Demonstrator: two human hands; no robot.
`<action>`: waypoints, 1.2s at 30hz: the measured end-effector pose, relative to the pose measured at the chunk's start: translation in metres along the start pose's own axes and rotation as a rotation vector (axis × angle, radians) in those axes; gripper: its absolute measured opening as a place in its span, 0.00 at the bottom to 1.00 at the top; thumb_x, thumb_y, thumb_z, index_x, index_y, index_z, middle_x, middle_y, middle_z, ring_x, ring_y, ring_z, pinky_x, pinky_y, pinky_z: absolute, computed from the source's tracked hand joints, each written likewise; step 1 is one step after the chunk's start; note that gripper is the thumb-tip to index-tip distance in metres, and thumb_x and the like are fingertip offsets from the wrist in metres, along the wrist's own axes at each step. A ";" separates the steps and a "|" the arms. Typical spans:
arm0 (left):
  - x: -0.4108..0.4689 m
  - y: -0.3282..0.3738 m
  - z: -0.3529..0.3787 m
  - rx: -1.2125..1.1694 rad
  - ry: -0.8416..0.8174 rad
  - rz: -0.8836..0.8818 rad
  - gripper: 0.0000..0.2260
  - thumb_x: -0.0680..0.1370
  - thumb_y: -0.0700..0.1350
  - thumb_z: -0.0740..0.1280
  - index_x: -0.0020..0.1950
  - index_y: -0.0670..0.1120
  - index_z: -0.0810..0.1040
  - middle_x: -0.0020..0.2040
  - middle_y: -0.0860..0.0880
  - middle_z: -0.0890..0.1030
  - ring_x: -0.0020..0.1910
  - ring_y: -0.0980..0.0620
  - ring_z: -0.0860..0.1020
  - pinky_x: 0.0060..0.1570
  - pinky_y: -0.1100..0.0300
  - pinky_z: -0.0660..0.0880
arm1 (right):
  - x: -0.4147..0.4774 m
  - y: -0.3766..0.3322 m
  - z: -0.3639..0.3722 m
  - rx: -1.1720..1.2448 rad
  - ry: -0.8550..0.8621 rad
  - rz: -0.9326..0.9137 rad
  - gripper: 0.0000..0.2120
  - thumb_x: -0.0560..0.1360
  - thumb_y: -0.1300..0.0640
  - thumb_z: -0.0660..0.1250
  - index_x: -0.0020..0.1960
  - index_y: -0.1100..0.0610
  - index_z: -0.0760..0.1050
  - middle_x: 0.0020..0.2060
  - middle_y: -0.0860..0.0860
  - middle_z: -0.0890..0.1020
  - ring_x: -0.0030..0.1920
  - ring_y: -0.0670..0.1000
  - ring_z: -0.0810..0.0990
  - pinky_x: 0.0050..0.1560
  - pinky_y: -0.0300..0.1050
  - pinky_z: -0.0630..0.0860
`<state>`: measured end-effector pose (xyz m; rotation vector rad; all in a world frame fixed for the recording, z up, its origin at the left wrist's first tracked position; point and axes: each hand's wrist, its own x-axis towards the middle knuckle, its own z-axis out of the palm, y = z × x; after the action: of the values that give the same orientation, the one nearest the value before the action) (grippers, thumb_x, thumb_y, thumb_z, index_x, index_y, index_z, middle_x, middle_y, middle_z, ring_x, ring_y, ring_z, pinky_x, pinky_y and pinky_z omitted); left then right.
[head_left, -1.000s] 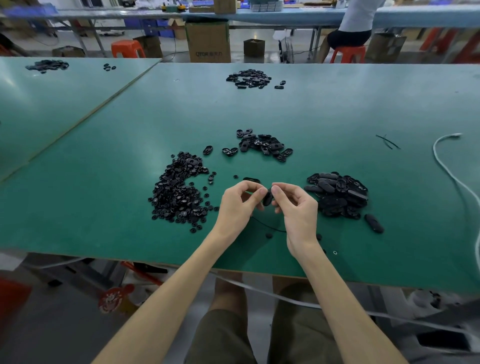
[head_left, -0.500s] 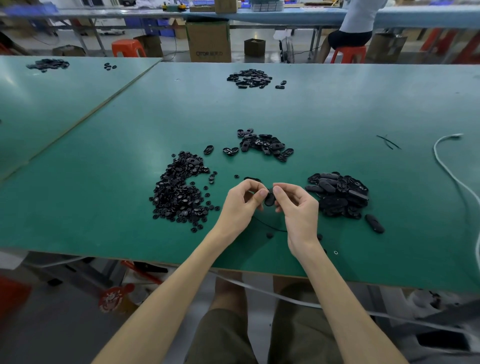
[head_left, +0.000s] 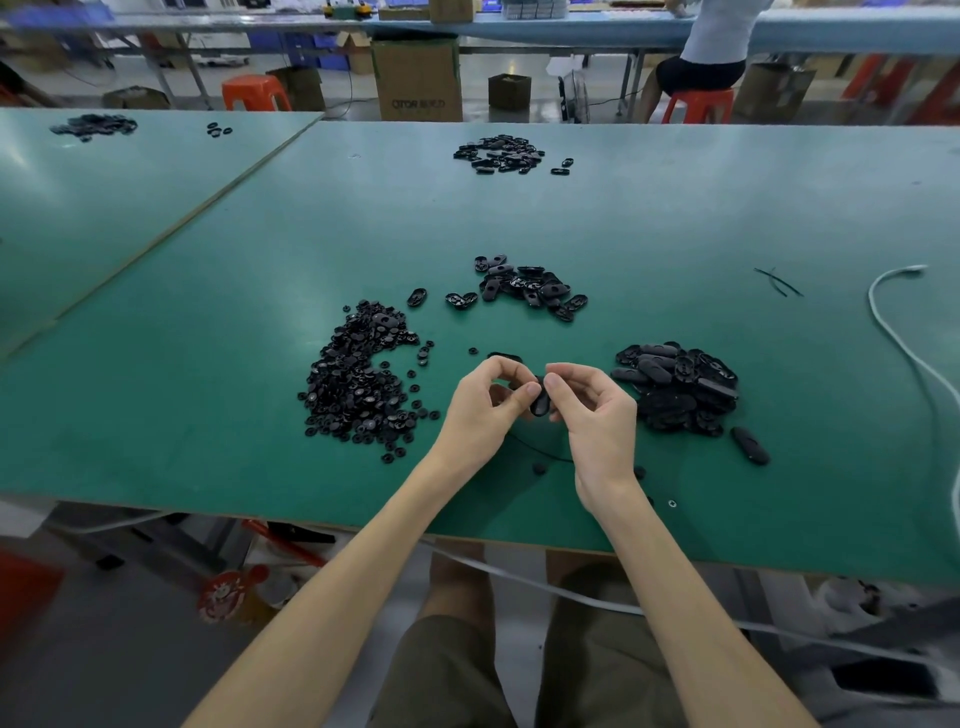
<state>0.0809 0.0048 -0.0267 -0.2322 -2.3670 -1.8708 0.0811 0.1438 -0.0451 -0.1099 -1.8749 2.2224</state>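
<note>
Over the near part of the green table (head_left: 675, 218), my left hand (head_left: 485, 405) and my right hand (head_left: 597, 410) meet at the fingertips. Between them they pinch one small black oval plastic part (head_left: 540, 401), mostly hidden by the fingers. A heap of small round black pieces (head_left: 358, 379) lies left of my left hand. A heap of black oval shells (head_left: 675, 384) lies right of my right hand. Another cluster of oval parts (head_left: 524, 286) lies farther back.
A single oval shell (head_left: 749, 444) and a few stray black bits (head_left: 540, 468) lie near the front edge. A white cable (head_left: 904, 348) curls at the right. More black parts (head_left: 501, 154) sit at the far side. A person on an orange stool (head_left: 698, 104) sits beyond.
Both hands stay almost in place, with only slight finger shifts on the pinched part. The heaps have not moved.
</note>
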 end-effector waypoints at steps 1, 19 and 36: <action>0.000 0.000 0.000 -0.002 -0.002 0.001 0.05 0.81 0.38 0.70 0.53 0.37 0.78 0.47 0.40 0.84 0.40 0.50 0.81 0.44 0.61 0.78 | 0.000 0.000 0.000 0.005 0.001 -0.001 0.05 0.79 0.63 0.74 0.51 0.54 0.85 0.41 0.48 0.88 0.41 0.45 0.83 0.40 0.37 0.78; 0.002 -0.009 -0.006 -0.185 -0.022 -0.030 0.07 0.78 0.39 0.74 0.56 0.44 0.83 0.50 0.48 0.87 0.46 0.56 0.83 0.42 0.69 0.75 | -0.002 -0.003 0.000 0.067 -0.013 0.009 0.04 0.79 0.63 0.73 0.53 0.56 0.84 0.40 0.47 0.87 0.41 0.45 0.83 0.40 0.36 0.78; -0.001 -0.003 0.000 0.010 -0.024 0.068 0.06 0.81 0.34 0.67 0.49 0.44 0.78 0.41 0.48 0.84 0.36 0.45 0.84 0.39 0.66 0.74 | -0.002 -0.004 0.000 0.013 -0.007 0.008 0.04 0.79 0.62 0.74 0.50 0.54 0.85 0.41 0.47 0.87 0.43 0.45 0.82 0.41 0.37 0.78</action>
<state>0.0816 0.0039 -0.0301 -0.3315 -2.3521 -1.8361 0.0837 0.1438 -0.0418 -0.1080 -1.8660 2.2431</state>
